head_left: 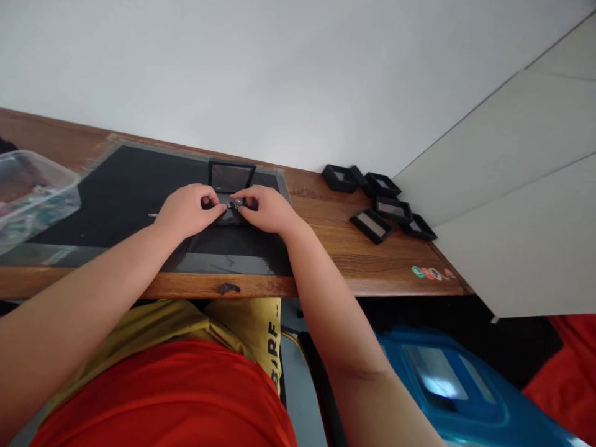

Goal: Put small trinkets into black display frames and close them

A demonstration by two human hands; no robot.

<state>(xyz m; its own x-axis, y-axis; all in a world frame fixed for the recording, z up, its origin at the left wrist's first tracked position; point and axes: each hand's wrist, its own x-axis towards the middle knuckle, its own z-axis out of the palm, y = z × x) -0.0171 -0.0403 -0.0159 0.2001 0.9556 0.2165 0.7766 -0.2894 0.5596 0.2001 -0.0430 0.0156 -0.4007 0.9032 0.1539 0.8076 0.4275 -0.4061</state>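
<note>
A small shiny piece with greenish and pale spots sits between the fingertips of both hands; its kind is too small to tell. My left hand is closed, thumb and forefinger together at the piece's left side. From the right, my right hand pinches it with thumb and forefinger. Under the fingertips lies the base of an open black box, partly hidden by the hands. Its black-framed lid with a see-through window stands up behind them.
A dark mat is taped onto the wooden table. At left stands a clear plastic tub with small bagged items. Several black window boxes lie at right, near round stickers. A blue plastic stool is below.
</note>
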